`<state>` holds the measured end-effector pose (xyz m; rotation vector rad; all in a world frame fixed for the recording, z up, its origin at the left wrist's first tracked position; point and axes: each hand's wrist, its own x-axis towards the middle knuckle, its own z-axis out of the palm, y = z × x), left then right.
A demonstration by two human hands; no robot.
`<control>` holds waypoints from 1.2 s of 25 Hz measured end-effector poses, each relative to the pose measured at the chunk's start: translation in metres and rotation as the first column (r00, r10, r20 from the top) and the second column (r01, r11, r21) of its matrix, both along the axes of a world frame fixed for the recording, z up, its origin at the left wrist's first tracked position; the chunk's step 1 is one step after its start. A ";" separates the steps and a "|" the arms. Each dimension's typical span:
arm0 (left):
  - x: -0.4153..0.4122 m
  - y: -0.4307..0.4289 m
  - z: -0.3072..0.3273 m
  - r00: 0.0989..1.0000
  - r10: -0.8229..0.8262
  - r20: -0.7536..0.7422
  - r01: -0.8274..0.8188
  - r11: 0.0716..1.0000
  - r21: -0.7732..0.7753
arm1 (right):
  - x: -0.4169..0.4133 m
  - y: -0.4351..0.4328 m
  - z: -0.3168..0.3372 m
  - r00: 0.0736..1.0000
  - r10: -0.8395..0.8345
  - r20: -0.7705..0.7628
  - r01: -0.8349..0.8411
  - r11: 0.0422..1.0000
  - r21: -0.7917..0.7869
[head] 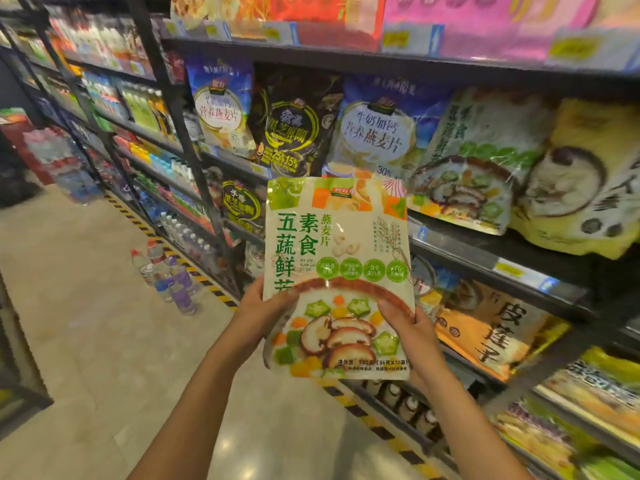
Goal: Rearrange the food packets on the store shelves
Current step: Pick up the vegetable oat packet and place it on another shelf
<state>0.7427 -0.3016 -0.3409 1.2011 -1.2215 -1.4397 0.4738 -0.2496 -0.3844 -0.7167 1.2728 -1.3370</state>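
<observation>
I hold a cream and green oatmeal packet (pixel 337 258), printed with mushrooms and vegetables, upright in front of the shelves. My left hand (pixel 261 306) grips its lower left edge. My right hand (pixel 407 323) grips its lower right edge. Behind it, on the middle shelf (pixel 485 252), stand a matching green packet (pixel 474 161), two blue oatmeal packets (pixel 377 129) (pixel 221 105), a black sesame packet (pixel 294 123) and a yellow packet (pixel 585 181).
Black metal shelving runs along the right, with pink boxes (pixel 467 22) on the top shelf and orange packets (pixel 485 330) below. Several water bottles (pixel 169 278) stand on the tiled floor by the striped edge. Drink shelves (pixel 114 98) stretch away at the left.
</observation>
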 end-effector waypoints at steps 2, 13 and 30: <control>-0.026 -0.019 0.007 0.997 -0.051 0.064 0.055 0.996 -0.066 | -0.021 0.002 0.014 0.995 -0.104 0.001 0.104 0.994 -0.022; -0.162 -0.147 0.050 0.929 -0.326 0.174 0.363 0.895 -0.261 | -0.125 -0.043 0.066 0.855 -0.518 -0.012 0.515 0.852 -0.095; -0.275 -0.295 0.058 0.912 -0.370 0.177 0.409 0.843 -0.348 | -0.208 -0.156 0.093 0.616 -0.719 -0.321 0.724 0.678 -0.129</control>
